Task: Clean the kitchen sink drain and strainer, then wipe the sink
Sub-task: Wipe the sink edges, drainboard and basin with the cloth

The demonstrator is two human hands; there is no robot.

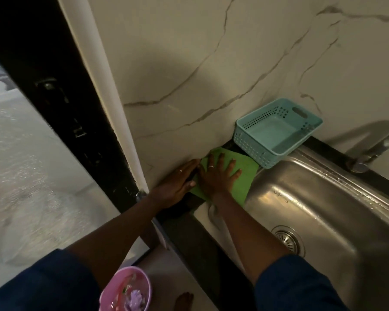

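Observation:
A green cloth point(245, 176) lies flat on the dark counter at the sink's left rim, against the marble wall. My right hand point(218, 176) presses on it with fingers spread. My left hand point(177, 185) lies flat beside it, fingers together, touching the cloth's left edge by the wall. The steel sink point(323, 209) fills the right side, and its round drain strainer point(288, 239) sits in the basin floor, partly behind my right forearm.
A light blue plastic basket point(276, 131) stands empty on the counter behind the cloth. The tap point(368, 151) rises at the far right. A pink bin point(126, 290) with litter stands on the floor below, near a bare foot point(184, 301). A dark door frame point(65, 97) is at the left.

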